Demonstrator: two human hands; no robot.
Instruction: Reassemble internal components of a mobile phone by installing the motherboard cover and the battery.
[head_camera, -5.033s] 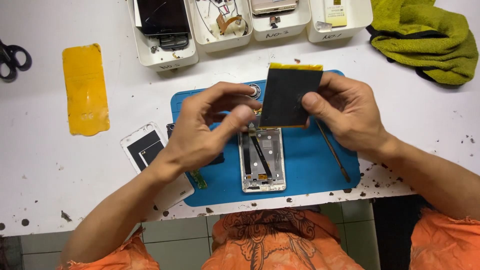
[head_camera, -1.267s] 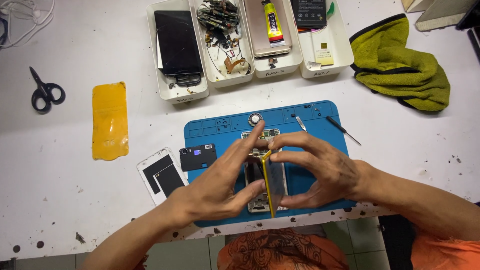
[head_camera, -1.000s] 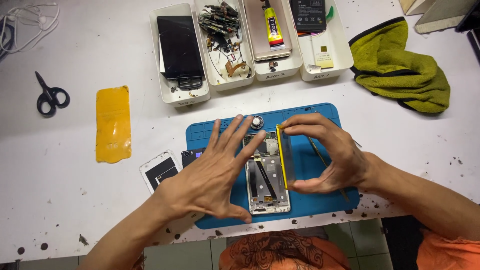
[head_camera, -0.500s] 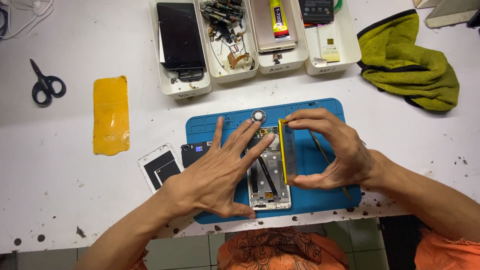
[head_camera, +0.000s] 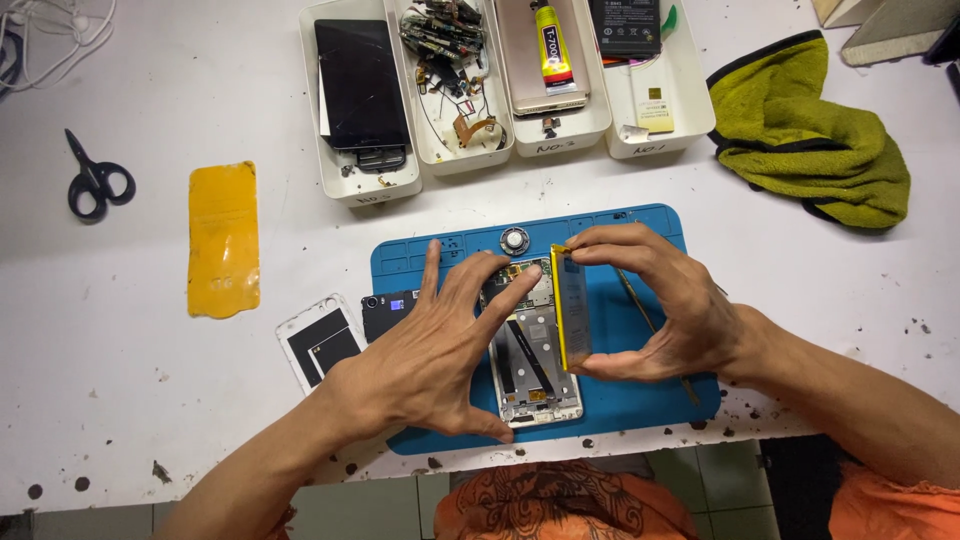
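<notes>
White and speckled with dark stains, the worktop (head_camera: 120, 400) is carrying a blue repair mat (head_camera: 640, 400) at its near edge, seen from the head camera looking straight down.

On the mat an opened phone frame (head_camera: 530, 370) is lying face down with its inner parts bared. The left hand (head_camera: 420, 360) is spreading its fingers wide, fingertips pressing on the frame's left edge and top to steady it. The right hand (head_camera: 670, 305) is pinching a flat battery (head_camera: 573, 308) with yellow edging between thumb and fingers, holding it on edge, its lower long side sitting along the frame's right side. Judging from this, the phone is already stripped open and the battery is partly in place; it is not yet lying flat, and the cover is not on.

Counting the rest: four white trays (head_camera: 362, 180) are standing in a row behind the mat, holding a dark screen, loose small parts, a glue tube on a gold shell, and a dark pack. One pair of scissors (head_camera: 95, 180) and one yellow film (head_camera: 222, 240) are lying to the left, one green cloth (head_camera: 815, 135) to the right. One thin tool (head_camera: 650, 325) is resting on the mat beneath the right hand.
</notes>
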